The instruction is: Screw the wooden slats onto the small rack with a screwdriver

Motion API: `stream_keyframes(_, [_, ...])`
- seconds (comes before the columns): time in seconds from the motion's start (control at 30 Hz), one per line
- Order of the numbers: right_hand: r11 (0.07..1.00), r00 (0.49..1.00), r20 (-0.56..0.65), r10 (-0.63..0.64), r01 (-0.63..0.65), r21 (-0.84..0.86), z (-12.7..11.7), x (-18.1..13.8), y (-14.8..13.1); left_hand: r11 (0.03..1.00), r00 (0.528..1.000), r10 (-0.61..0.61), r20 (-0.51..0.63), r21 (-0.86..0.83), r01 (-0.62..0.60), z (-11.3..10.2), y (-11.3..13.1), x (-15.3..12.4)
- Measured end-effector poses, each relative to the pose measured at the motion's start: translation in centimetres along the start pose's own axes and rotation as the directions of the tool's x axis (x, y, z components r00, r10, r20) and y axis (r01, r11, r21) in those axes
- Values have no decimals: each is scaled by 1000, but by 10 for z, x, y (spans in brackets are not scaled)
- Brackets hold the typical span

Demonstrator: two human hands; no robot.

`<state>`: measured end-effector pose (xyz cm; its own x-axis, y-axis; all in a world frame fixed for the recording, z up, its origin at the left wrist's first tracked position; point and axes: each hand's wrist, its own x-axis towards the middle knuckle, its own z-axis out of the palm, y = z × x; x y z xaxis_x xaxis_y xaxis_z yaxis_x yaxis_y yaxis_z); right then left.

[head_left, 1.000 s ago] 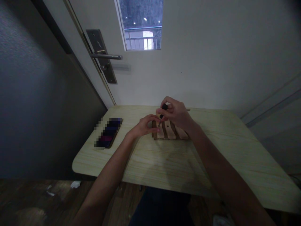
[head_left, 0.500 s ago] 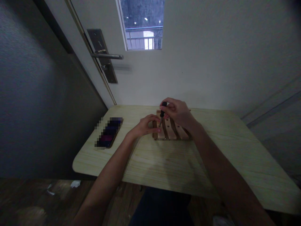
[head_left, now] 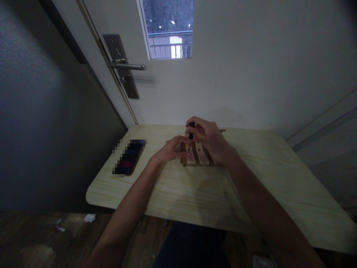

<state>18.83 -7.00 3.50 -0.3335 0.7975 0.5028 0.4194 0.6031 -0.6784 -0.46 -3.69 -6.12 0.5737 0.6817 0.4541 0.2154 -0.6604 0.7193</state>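
My right hand (head_left: 208, 136) is closed around the black handle of a screwdriver (head_left: 191, 129). The screwdriver stands nearly upright, slightly tilted, its tip down at the leftmost pale strip of a brown wooden piece (head_left: 211, 160). This piece lies on the table and carries several pale wavy strips with dark round holes. At its left side, my left hand (head_left: 173, 148) grips it, with thumb and fingers apart on either side of the screwdriver's tip. The right hand and forearm hide the piece's right part. Whether a screw sits under the tip is too small to tell.
A phone (head_left: 129, 158), partly pixelated, lies on the left of the light wood-grain table (head_left: 178, 197). Behind the table rises a white door (head_left: 245, 74) with a metal handle (head_left: 128, 67) and a window (head_left: 170, 29). Scraps of paper (head_left: 89, 217) lie on the floor.
My right hand has shifted slightly left, bringing the screwdriver more upright and covering more of the right strips. The left hand has stayed in place.
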Motion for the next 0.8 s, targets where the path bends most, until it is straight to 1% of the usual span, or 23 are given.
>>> stream_keyframes(0.17, [999, 999, -36, -27, 26, -47, 3, 0, 5, 999, 999, 34, -18, 6, -34, 2, -5, -1])
stream_keyframes(0.23, [1000, 1000, -1, -21, 21, -12, 4, 0, 6, 1000, 999, 31, -26, 1, -31, 3, -6, -2])
stream_keyframes(0.3, [999, 999, 47, 14, -15, 34, 3, 0, 7, 1000, 999, 23, -27, -1, -23, 3, -6, -2])
stream_keyframes(0.37, [999, 998, 62, 31, -33, 30, 2, -1, 7, 1000, 999, 18, -27, 0, -18, 3, -5, -2])
stream_keyframes(0.53, [997, 999, 39, -11, 13, -69, 3, 0, 7, 1000, 1000, 14, -14, 27, -13, 2, -4, -1])
stream_keyframes(0.7, [996, 1000, 17, 18, -16, -89, 3, 0, 3, 999, 1000, -4, -27, 38, 5, 2, -4, -1])
stream_keyframes(0.8, [996, 1000, -4, 31, -31, -78, 3, -1, 2, 1000, 1000, 0, -14, 31, 0, 2, -4, 0])
